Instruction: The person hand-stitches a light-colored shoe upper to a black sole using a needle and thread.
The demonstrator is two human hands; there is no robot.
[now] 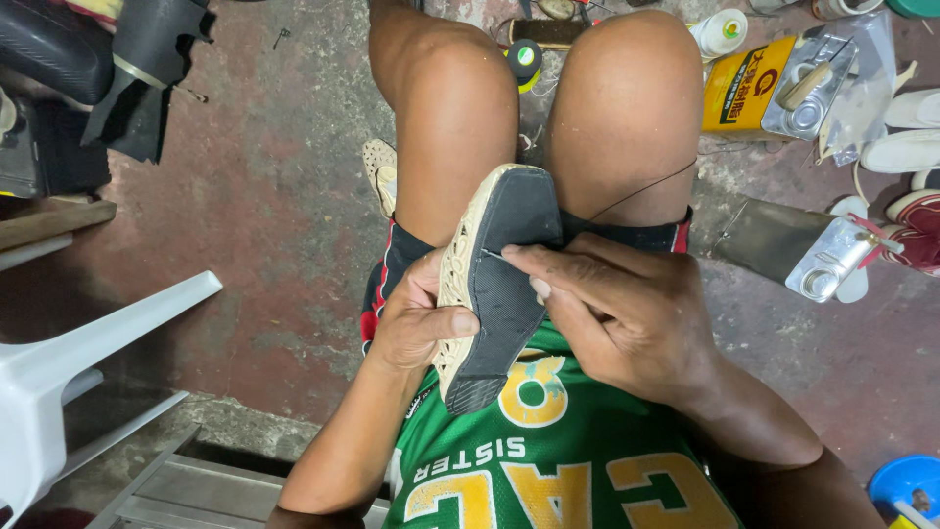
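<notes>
Sole stitching is in progress. The left hand (423, 328) is gripping the shoe (494, 284) upright on the lap; the right hand (612, 313) is pinching a needle (493, 256) at the sole edge, thread (641, 188) trailing. Next move probably calls for firm push-through.

Cans (783, 88) right, white chair (59, 382) left

a stained reddish concrete floor (284, 196) carries a yellow tin can (749, 93), a second metal can (798, 250) lying on its side, white shoes (906, 147), a tape roll (525, 59) and a white plastic chair (59, 382).
</notes>
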